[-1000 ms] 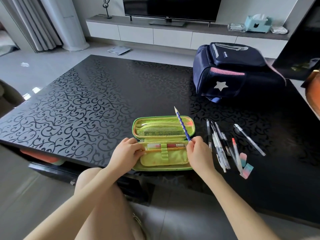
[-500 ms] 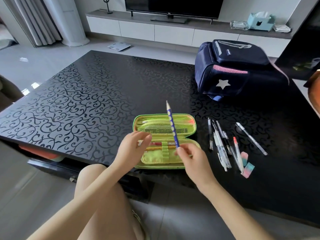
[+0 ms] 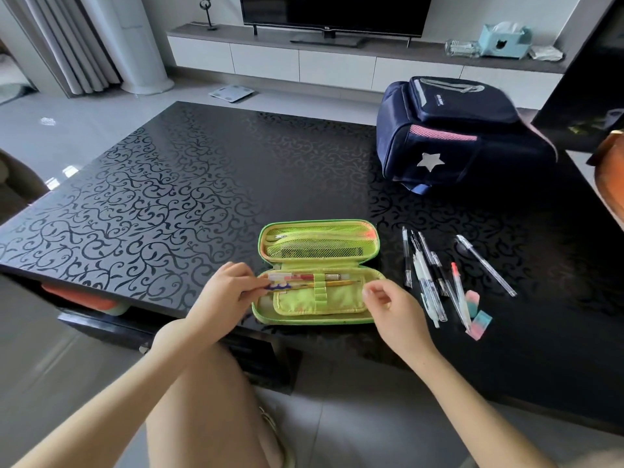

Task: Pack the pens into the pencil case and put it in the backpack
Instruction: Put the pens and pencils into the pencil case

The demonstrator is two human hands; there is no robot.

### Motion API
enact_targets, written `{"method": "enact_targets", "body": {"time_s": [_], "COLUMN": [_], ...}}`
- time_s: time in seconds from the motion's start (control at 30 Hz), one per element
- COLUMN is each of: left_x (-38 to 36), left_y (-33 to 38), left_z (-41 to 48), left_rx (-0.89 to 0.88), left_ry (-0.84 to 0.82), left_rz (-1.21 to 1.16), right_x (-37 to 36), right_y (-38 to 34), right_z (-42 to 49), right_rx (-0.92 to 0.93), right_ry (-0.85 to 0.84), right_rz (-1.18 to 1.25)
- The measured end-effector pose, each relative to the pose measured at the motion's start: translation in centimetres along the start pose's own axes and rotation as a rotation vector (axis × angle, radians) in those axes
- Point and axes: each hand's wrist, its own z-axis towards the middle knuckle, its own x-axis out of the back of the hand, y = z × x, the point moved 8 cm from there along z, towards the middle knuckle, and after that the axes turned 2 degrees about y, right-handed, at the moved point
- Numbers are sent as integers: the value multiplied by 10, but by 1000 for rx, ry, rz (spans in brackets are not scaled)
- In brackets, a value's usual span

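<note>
A green pencil case [image 3: 319,300] lies open at the near edge of the black table [image 3: 162,204]. A pink pen and a yellow pencil sit under its elastic loop. My left hand [image 3: 224,288] pinches the end of a blue pencil [image 3: 278,287] at the case's left end, its tip toward the loop. At the case's right end my right hand [image 3: 391,305] hovers with fingers loosely curled and nothing in them. Several loose pens [image 3: 429,275] lie on the table to the right of the case. A navy backpack [image 3: 452,133] with a silver star stands at the far right.
Two pastel erasers [image 3: 476,314] lie beside the pens. A single clear pen [image 3: 486,265] lies further right. An orange object [image 3: 611,184] shows at the right edge. My bare knee is below the table's front edge. A TV stand runs along the far wall.
The blue pencil went from upright in my right hand to lying in the case, held by my left hand. My right hand let go and drew back to the right.
</note>
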Motion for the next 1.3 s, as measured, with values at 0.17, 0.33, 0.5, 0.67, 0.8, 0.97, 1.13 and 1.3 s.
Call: {"method": "enact_targets", "body": {"time_s": [0.17,0.33,0.5,0.67,0.8,0.97,1.13,1.3], "left_x": [-17,-36,-56,-69,-58,-43,-35,-33], "left_y": [2,29,43,48,30,19,26,35], "left_z": [-1,12,24,33,26,19,26,32], "left_rx": [-76,-182,-127,-24,-27,-44,-43,-57], "left_ry": [-21,-46,-94,-98,-41,54,119,142], "left_rz": [143,111,45,-11,-4,3,13,19], "right_x": [-2,-3,-6,-9,29,80,87,138], "right_y": [4,4,13,17,25,66,77,103], "right_z": [0,1,2,1,1,12,23,51], "right_rx": [30,56,59,144,78,-225,-241,-394], "right_ry": [-3,17,51,62,270,369,357,469], "right_rz": [-55,-82,-110,-146,-129,-548,-545,-752]}}
